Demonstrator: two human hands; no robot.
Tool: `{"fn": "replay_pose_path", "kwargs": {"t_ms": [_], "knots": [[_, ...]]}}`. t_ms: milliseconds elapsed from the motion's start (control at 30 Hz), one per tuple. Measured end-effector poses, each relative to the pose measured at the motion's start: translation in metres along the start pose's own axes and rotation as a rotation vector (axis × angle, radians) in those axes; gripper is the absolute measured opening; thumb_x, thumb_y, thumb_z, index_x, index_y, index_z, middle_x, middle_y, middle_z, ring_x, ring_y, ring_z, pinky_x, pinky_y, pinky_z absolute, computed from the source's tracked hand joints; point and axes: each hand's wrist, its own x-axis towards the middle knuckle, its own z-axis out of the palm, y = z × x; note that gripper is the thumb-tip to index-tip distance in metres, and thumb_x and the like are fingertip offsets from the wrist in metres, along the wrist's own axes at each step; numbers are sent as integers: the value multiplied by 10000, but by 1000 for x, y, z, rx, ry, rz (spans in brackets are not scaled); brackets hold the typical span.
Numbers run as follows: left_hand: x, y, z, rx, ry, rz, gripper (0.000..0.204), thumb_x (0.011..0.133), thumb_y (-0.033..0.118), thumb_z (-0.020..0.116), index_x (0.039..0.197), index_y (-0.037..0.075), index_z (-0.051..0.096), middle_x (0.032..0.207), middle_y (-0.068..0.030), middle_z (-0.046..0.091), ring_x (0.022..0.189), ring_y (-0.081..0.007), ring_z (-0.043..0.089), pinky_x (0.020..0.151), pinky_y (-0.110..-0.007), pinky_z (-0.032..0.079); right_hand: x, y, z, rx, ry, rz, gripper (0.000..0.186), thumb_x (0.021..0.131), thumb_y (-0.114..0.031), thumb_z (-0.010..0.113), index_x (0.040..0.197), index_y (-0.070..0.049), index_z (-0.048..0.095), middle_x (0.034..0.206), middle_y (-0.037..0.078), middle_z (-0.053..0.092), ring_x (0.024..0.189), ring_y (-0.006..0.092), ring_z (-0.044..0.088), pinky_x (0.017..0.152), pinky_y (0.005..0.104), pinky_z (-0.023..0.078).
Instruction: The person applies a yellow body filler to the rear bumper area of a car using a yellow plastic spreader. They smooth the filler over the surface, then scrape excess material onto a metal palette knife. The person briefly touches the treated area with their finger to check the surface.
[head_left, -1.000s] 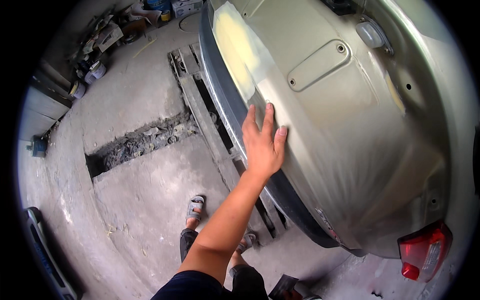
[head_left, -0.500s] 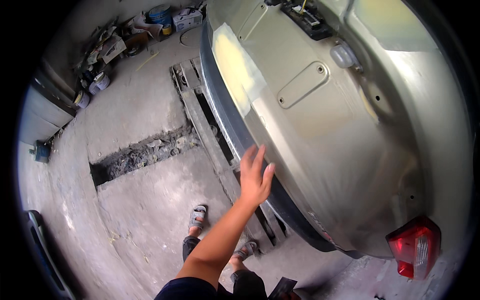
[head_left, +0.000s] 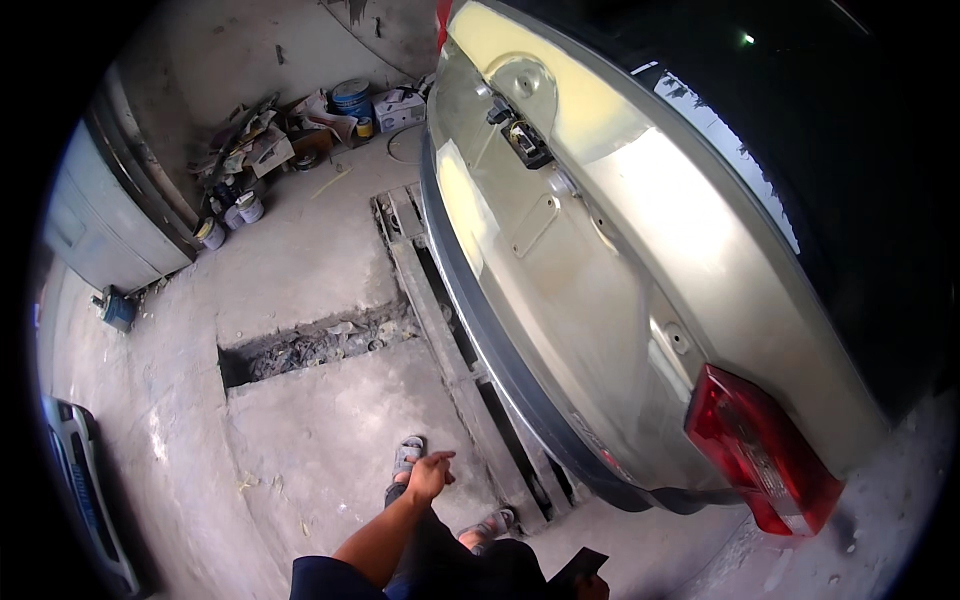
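Note:
My left hand [head_left: 430, 477] hangs over my legs, beside the car. Its fingers are loosely bent and apart, with nothing in them. At the bottom edge, my right hand [head_left: 592, 588] is partly cut off and grips a dark flat rectangular piece [head_left: 577, 568]; I cannot make out its material. To the right stands the rear of a gold-beige car [head_left: 560, 300], its paint dulled in patches. Pale yellow filler patches lie on the lower panel [head_left: 462, 210] and along the upper edge [head_left: 590, 100]. A red tail light [head_left: 760, 455] sits at the near corner.
A dark bumper [head_left: 500, 375] runs along the car's lower edge. Beneath it, a metal-framed slot [head_left: 450, 350] crosses the floor, joining a rubble-filled trench [head_left: 325, 347]. Paint cans [head_left: 248, 207], a blue bucket [head_left: 352, 98] and cardboard scraps [head_left: 268, 152] line the wall. Another bumper [head_left: 85, 490] lies left.
My left hand has come away from the car's lower panel, down and left toward my legs. The view has shifted, showing more of the car's upper part and my right hand.

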Motion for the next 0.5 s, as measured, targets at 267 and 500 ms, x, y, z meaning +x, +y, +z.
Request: {"fn": "replay_pose_path", "kwargs": {"t_ms": [267, 500], "knots": [[53, 168, 12, 169, 283, 664, 410, 911, 156, 497, 1299, 24, 474, 1092, -187, 599, 960, -233, 610, 826, -335, 485, 16, 42, -26, -28, 38, 79, 446, 799, -428, 625, 757, 15, 598, 762, 232, 624, 728, 385, 611, 657, 470, 478], [146, 340, 25, 395, 594, 935, 476, 865, 202, 497, 1318, 56, 488, 1144, -207, 480, 1061, -365, 437, 971, -419, 351, -3, -71, -85, 708, -224, 387, 386, 881, -342, 530, 1110, -38, 595, 968, 174, 638, 904, 308, 599, 783, 400, 490]]}}
